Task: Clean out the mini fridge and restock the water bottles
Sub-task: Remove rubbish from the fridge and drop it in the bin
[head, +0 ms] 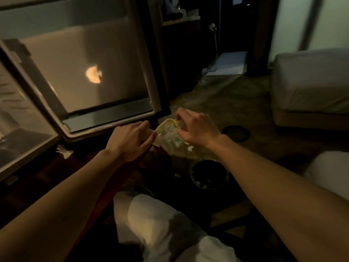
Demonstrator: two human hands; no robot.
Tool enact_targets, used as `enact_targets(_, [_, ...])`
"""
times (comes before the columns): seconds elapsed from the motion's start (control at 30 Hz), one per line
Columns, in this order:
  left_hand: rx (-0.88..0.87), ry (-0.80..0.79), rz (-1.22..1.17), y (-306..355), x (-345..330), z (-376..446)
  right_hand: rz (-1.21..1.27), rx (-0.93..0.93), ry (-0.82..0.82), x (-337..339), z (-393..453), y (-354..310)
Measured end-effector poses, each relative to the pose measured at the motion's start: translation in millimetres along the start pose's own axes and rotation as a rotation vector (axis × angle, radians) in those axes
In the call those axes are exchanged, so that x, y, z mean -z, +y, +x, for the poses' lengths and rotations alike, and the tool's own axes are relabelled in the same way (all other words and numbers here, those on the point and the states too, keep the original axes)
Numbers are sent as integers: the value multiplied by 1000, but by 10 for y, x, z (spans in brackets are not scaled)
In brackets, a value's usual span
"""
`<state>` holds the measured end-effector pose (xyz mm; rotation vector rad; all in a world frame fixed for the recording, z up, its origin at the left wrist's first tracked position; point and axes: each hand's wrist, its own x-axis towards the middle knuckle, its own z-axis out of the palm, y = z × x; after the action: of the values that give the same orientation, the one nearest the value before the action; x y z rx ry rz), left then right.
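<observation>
The yellow packet (171, 136) is held low in front of the open mini fridge door (90, 72), above a round bin (208, 174) on the floor. The right hand (196, 127) pinches its top edge; the left hand (130, 140) has fingers nearly straight, touching a white tissue (155, 138) at the packet's side. A loose pinch could let the packet drop outside the bin. The bin holds a few pale scraps; the packet's contents cannot be made out.
</observation>
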<state>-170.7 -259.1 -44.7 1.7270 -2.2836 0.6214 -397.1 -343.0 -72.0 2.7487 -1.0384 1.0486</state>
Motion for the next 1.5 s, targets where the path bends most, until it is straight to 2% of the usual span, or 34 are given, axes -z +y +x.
enact_targets(0.23, [-32,-131,-51,623,-345,393,-86,-219,-149,52,-457,622])
enact_targets(0.57, [-19,-225,-126,991,-1051,974,-100,-362,-229,-137,-653,1380])
enact_targets(1.03, [29,-446,-343,1175,-2097,1537,-37,-583,-422,-984,-765,2235])
enact_targets(1.23, [-70,-488,-298,1137,-2493,1560,-26,-653,-533,-1439,-830,2454])
enact_targets(1.37, [-12,-521,-313,1125,-2725,1534,43,-653,-478,-1758,-935,2598])
enact_targets(1.5, [7,-514,-328,1125,-2907,1481,152,-765,-446,-1998,-960,2688])
